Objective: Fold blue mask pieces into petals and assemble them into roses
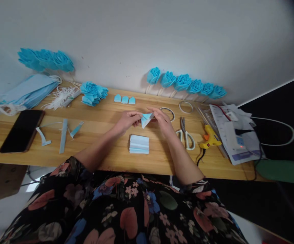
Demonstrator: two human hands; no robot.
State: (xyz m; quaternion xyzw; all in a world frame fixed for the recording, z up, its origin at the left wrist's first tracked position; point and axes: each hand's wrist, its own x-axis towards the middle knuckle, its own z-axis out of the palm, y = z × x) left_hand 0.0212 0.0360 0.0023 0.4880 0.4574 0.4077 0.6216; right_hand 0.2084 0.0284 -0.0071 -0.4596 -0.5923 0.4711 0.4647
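- Head view: the left hand [129,121] is pinching the left corner of a small folded blue-and-white piece [146,119] between thumb and fingers.
- The right hand [162,122] is gripping the same piece at its upper right, so both hands are holding it raised above the wooden table [157,161], with its point facing down toward the wearer.
- A stack of pale blue and white rectangles [139,144] is lying on the table just below the hands, nearer the wearer.
- Beyond the hands, three small blue pieces with pointed tops [124,99] are lying side by side in a row.
- To the right, scissors [184,130] with white handles are lying with their blades pointing away from the wearer; one ring [173,115] is showing partly behind the right hand, and another ring [186,112] is lying farther back.
- A yellow glue gun [210,139] is resting right of the scissors, beside papers [219,135] that are lying under a white power strip [232,135].
- Six blue flowers on sticks [183,82] are leaning in a row against the wall, and three more flowers [46,60] are standing at the far left.
- A cluster of blue flowers [92,92] is lying near white cords [60,96] and a pile of face masks [32,88].
- At the left, a dark phone [22,131] is lying beside cut strips [63,136].
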